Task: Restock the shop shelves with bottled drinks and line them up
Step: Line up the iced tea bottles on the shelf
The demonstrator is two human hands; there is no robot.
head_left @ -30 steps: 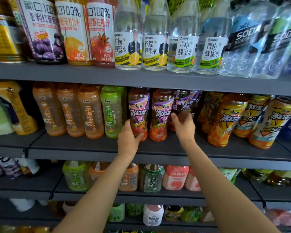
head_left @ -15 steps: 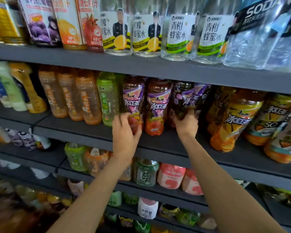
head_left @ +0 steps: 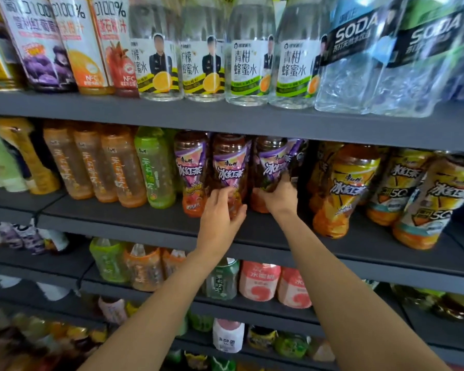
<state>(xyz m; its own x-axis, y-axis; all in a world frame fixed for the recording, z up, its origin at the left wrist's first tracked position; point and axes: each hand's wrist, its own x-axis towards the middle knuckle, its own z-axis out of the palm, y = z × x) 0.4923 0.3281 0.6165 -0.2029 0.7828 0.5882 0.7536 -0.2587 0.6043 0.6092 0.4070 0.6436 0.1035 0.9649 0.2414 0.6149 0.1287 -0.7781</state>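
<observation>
My left hand [head_left: 220,210] grips the middle purple-label tea bottle [head_left: 229,170] low on its body, near the grey shelf [head_left: 145,218]'s front edge. My right hand [head_left: 277,195] wraps the next bottle [head_left: 272,164], set further back. Full, slick plastic, probably heavy; hold low. Neighbours crowd both sides; the shelf above [head_left: 225,116] hangs close overhead.

Iced tea bottles [head_left: 229,167] stand side by side on the middle shelf [head_left: 145,218].

Iced tea bottle [head_left: 229,167] in my left hand [head_left: 220,212]: clear plastic, glossy purple film label.
Shelf [head_left: 265,231] I reach over: matt dark grey, smooth.
Soda water bottles [head_left: 359,62] above me: clear ribbed plastic, shiny.
Honey water bottles [head_left: 249,62]: clear, smooth, paper-like labels.
</observation>
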